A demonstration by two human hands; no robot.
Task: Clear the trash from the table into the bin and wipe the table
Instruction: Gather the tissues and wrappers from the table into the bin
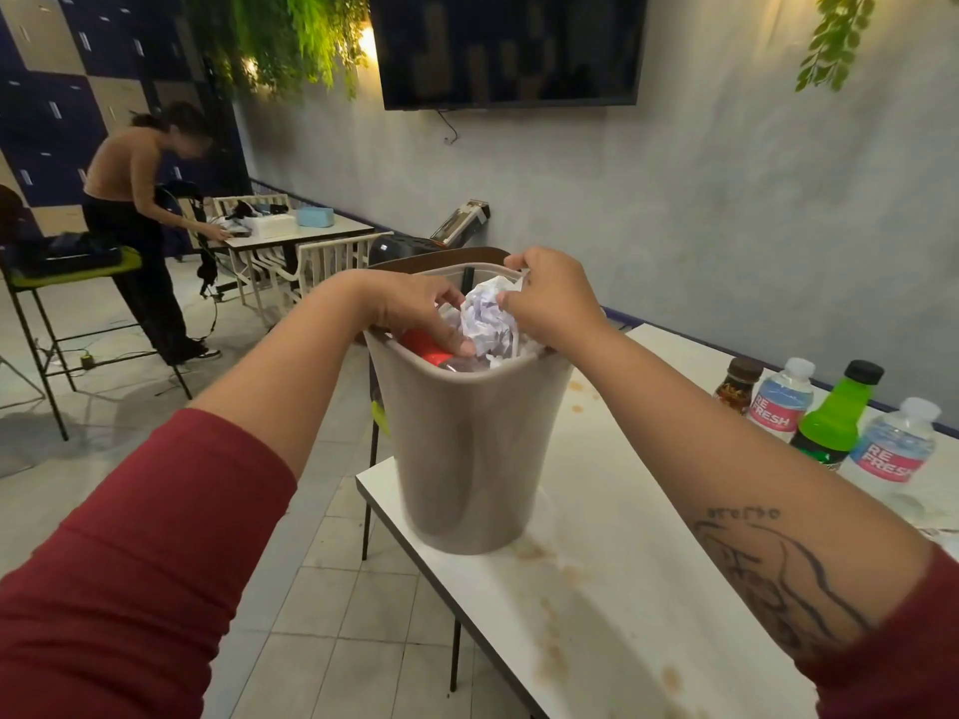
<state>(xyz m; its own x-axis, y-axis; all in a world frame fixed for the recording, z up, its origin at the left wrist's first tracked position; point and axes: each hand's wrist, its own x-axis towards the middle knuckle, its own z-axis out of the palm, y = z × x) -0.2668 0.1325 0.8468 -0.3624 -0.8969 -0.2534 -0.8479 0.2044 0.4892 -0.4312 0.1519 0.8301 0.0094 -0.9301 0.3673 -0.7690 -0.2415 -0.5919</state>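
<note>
A beige bin (467,448) stands on the left corner of the white table (612,589). It is full to the rim with crumpled white paper (485,321) and a red-capped bottle (423,344). My left hand (420,308) reaches over the bin's left rim, with its fingers curled down onto the trash inside. My right hand (550,298) is over the right rim and its fingers grip the crumpled paper. Brown stains (550,646) mark the tabletop in front of the bin.
Several bottles stand at the table's right: a brown one (737,386), two water bottles (781,402) (895,443) and a green one (835,422). A chair back (441,259) shows behind the bin. A person (140,225) bends over another table at the back left.
</note>
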